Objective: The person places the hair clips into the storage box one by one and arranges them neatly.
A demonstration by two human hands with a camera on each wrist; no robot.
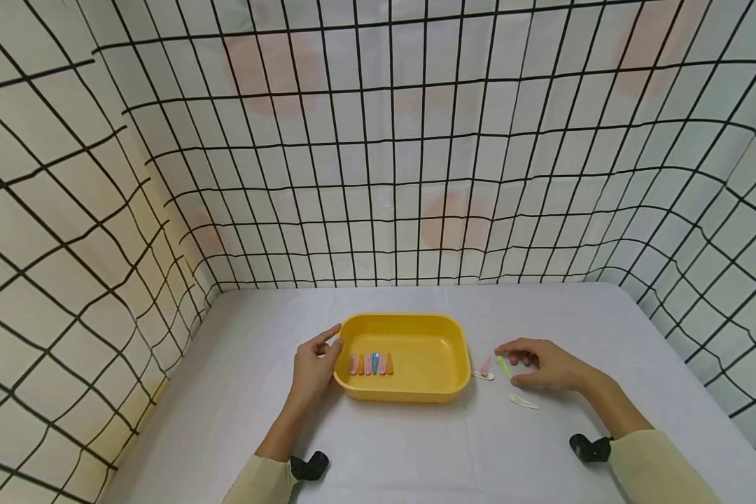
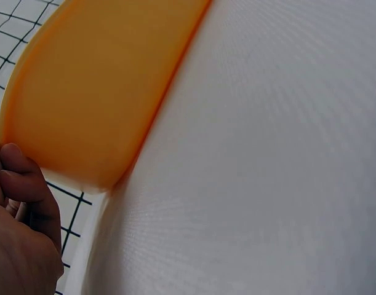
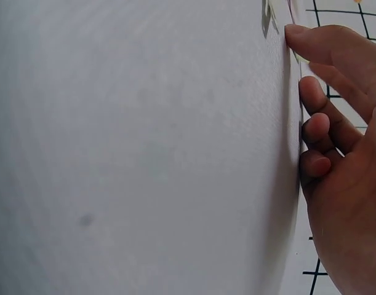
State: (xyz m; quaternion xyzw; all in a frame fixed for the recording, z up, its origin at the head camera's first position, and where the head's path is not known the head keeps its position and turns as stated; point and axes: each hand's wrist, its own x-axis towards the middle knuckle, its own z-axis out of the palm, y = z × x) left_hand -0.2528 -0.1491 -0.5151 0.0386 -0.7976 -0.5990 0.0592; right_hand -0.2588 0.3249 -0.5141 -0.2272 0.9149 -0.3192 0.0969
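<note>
My left hand [image 1: 313,365] holds the left rim of a yellow tray [image 1: 425,392], thumb on the near side. In the left wrist view that hand [image 2: 24,221] is at the tray's outer wall [image 2: 95,92]. Inside the tray, several snap hair clips [image 1: 374,363] in pink, orange and blue stand in a row at the left. To the tray's right, my right hand [image 1: 544,365] has thumb and forefinger at the two ends of a green hair clip [image 1: 502,366], pinching it at the table. A pink clip [image 1: 486,365] and a white clip [image 1: 483,376] lie beside it.
Another white clip [image 1: 524,402] lies on the white tablecloth [image 1: 416,455], nearer to me. Walls with a black grid [image 1: 390,147] enclose the table at the back and both sides. Black wrist cameras [image 1: 310,465] sit at both cuffs.
</note>
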